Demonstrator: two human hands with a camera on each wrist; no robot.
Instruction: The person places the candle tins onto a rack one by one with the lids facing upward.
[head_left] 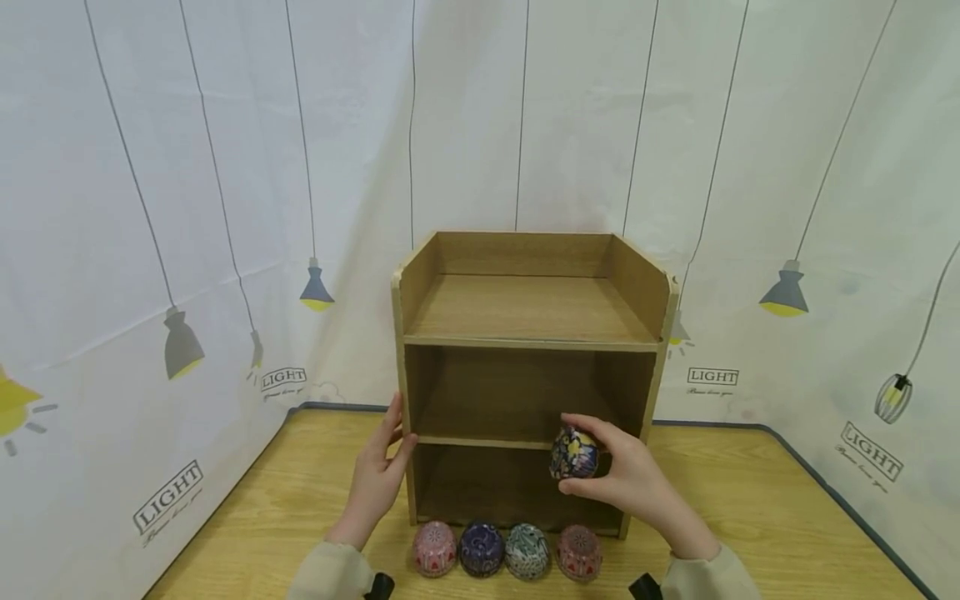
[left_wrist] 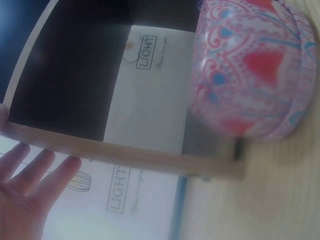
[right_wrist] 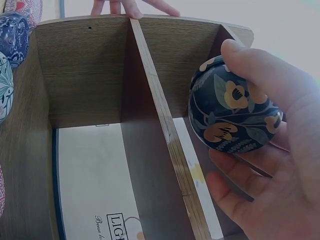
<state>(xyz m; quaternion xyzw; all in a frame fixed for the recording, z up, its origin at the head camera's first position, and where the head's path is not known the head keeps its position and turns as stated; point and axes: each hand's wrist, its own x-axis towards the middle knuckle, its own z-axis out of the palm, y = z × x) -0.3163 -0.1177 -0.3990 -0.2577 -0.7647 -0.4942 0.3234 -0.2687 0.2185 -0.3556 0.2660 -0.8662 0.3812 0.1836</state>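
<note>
A wooden shelf unit (head_left: 528, 333) stands on the worktop (head_left: 750, 517), towards its back edge, against a white curtain (head_left: 150, 208) printed with hanging lamps; the right hand (head_left: 633, 479) grips a dark blue flowered tin (head_left: 573, 452), thumb over the top and fingers (right_wrist: 240, 180) curled beneath, and holds it at the front of the shelf unit, level with the middle board and near its right side; the right wrist view shows the tin clear of the wood, just in front of the opening; the left hand (head_left: 378, 475) is open, its straight fingers (left_wrist: 30, 165) lying against the left side panel of the shelf unit, about the height of the middle board; four more round tins sit in a row on the worktop just in front of the shelf unit's foot, near the front edge; from left to right, a pink tin (head_left: 434, 548), a dark blue tin (head_left: 481, 549), a green tin (head_left: 527, 551) and a red tin (head_left: 579, 552); neighbours in the row touch or nearly touch.
</note>
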